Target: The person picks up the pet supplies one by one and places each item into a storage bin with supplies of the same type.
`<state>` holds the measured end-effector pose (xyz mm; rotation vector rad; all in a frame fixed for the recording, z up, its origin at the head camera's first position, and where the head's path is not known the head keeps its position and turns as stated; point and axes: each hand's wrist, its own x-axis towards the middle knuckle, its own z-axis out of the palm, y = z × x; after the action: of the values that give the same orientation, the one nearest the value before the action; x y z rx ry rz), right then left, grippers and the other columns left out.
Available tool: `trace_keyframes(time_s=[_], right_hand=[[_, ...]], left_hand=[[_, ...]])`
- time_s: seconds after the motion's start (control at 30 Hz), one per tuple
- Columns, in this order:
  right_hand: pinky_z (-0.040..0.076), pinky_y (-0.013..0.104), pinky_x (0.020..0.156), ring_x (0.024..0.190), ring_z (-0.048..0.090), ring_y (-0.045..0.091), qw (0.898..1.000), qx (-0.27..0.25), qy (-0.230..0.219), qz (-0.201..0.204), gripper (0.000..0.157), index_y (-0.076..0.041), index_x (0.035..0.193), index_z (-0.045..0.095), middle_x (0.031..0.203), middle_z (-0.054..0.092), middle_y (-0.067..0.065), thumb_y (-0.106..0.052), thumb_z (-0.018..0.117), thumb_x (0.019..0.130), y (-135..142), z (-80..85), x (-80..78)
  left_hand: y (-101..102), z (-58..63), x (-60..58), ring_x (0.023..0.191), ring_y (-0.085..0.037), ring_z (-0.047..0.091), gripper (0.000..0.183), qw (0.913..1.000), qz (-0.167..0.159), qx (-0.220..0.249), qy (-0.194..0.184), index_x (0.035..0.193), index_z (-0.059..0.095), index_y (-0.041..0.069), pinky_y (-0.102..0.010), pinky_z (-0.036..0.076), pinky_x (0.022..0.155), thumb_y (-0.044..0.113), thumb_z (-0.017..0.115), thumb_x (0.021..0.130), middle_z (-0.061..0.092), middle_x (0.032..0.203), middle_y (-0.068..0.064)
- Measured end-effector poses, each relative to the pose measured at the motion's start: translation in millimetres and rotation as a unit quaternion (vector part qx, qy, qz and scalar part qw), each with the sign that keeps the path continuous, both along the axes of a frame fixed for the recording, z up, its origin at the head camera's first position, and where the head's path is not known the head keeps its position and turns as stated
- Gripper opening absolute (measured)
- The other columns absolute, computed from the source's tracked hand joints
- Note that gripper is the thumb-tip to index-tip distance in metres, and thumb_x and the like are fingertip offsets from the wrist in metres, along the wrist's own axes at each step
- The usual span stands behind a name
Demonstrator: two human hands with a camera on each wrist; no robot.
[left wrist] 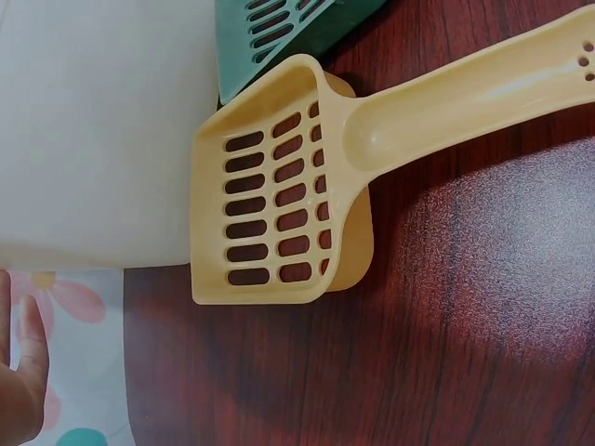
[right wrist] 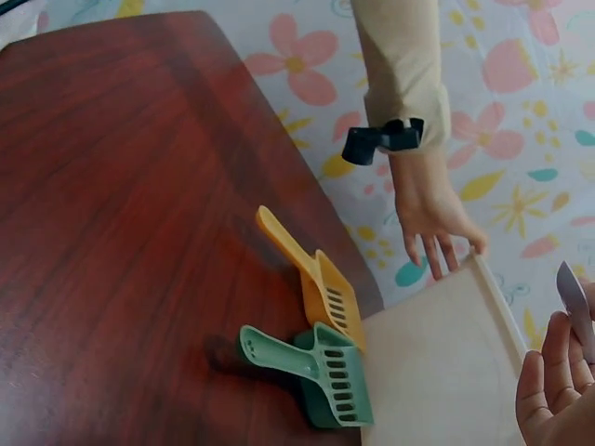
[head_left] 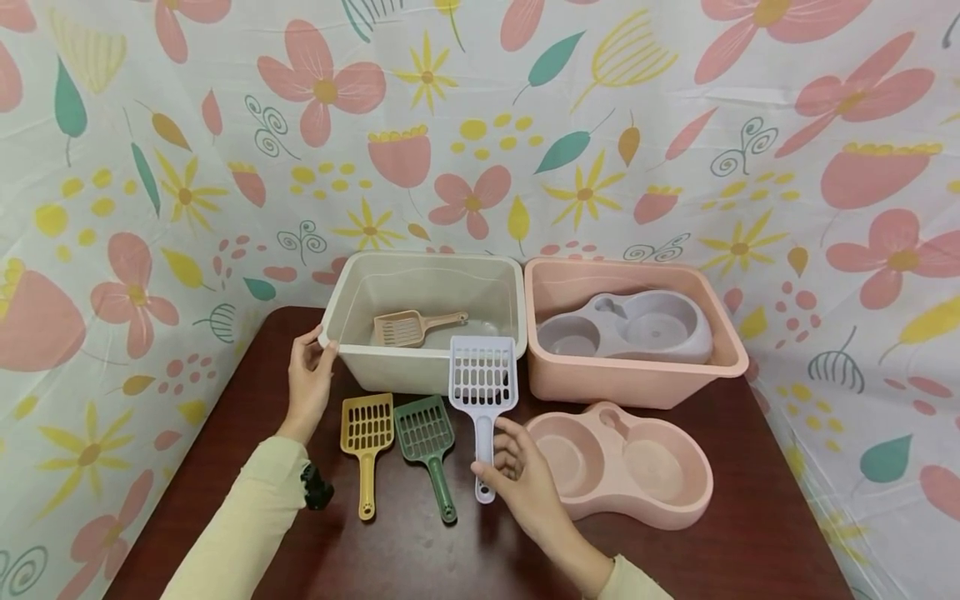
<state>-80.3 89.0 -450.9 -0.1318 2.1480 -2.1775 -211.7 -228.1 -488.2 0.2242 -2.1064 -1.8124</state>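
My right hand (head_left: pixel 525 483) grips the handle of a lavender litter scoop (head_left: pixel 483 379), holding it upright with its slotted head overlapping the front of a grey litter box (head_left: pixel 405 360). In the right wrist view, the fingers (right wrist: pixel 558 372) hold the scoop's handle at the frame's edge. My left hand (head_left: pixel 308 383) touches the front left corner of the grey box's rim, fingers fairly straight. Near it lie a yellow litter scoop (left wrist: pixel 358 139) and a green litter scoop (head_left: pixel 425 433), side by side. Inside the grey box lies a tan litter scoop (head_left: pixel 401 329).
A pink litter box (head_left: pixel 600 383) stands beside the grey one, with a grey double pet bowl (head_left: pixel 701 333) inside. In front sits a pink double pet bowl (head_left: pixel 611 467). Everything rests on a dark red wooden table (head_left: pixel 300 550), with flower-patterned cloth (head_left: pixel 450 83) behind.
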Motion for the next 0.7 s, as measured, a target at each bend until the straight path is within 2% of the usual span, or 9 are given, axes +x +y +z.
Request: trace_keyframes(time_s=[0.27,0.4,0.5,0.53,0.6,0.7], right_hand=[[0.048,0.021,0.066,0.078,0.060,0.011,0.999,0.040,0.025,-0.008,0.060,0.006,0.139,0.049,0.102,0.066,0.018,0.005,0.074,0.085,3,3.8,-15.4],[0.048,0.021,0.065,0.079,0.061,0.012,0.998,0.045,0.032,-0.010,0.061,0.005,0.141,0.049,0.103,0.066,0.019,0.004,0.074,0.085,5,6.3,-22.5],[0.048,0.020,0.066,0.079,0.060,0.012,0.999,0.025,0.024,-0.012,0.061,0.006,0.141,0.049,0.105,0.065,0.020,0.005,0.073,0.085,4,8.5,-26.5],[0.047,0.020,0.067,0.079,0.060,0.012,0.999,0.018,0.022,-0.015,0.061,0.006,0.141,0.049,0.106,0.065,0.020,0.006,0.073,0.085,4,8.8,-27.7],[0.048,0.020,0.070,0.080,0.059,0.011,0.999,0.014,0.027,-0.014,0.059,0.007,0.140,0.049,0.106,0.065,0.020,0.006,0.073,0.086,4,9.5,-30.3],[0.048,0.021,0.073,0.081,0.060,0.010,0.999,0.031,0.038,-0.015,0.057,0.007,0.138,0.052,0.107,0.067,0.019,0.004,0.073,0.086,4,10.4,-34.8]], left_hand=[[1,0.2,0.5,0.101,-0.006,0.052,0.045,1.0000,0.002,-0.004,0.000,0.146,0.042,0.012,-0.023,0.044,0.077,0.025,0.053,0.104,0.054,0.125,-0.011],[1,-0.1,0.1,0.102,-0.007,0.053,0.045,1.0000,0.002,-0.002,-0.001,0.146,0.042,0.012,-0.027,0.045,0.080,0.025,0.053,0.104,0.053,0.127,-0.011],[1,0.3,0.8,0.102,-0.008,0.052,0.046,1.0000,-0.002,-0.002,0.001,0.146,0.042,0.012,-0.028,0.045,0.081,0.026,0.053,0.104,0.053,0.127,-0.012],[2,5.2,3.2,0.102,-0.008,0.052,0.046,1.0000,-0.004,0.000,-0.002,0.147,0.041,0.011,-0.029,0.045,0.082,0.024,0.053,0.104,0.053,0.128,-0.014],[2,6.3,3.9,0.103,-0.010,0.052,0.047,1.0000,-0.007,0.002,-0.003,0.147,0.041,0.011,-0.029,0.045,0.082,0.024,0.053,0.104,0.053,0.128,-0.013],[2,7.1,3.8,0.104,-0.014,0.052,0.047,0.9999,-0.007,0.005,-0.005,0.147,0.041,0.011,-0.029,0.044,0.081,0.024,0.053,0.104,0.053,0.128,-0.012]])
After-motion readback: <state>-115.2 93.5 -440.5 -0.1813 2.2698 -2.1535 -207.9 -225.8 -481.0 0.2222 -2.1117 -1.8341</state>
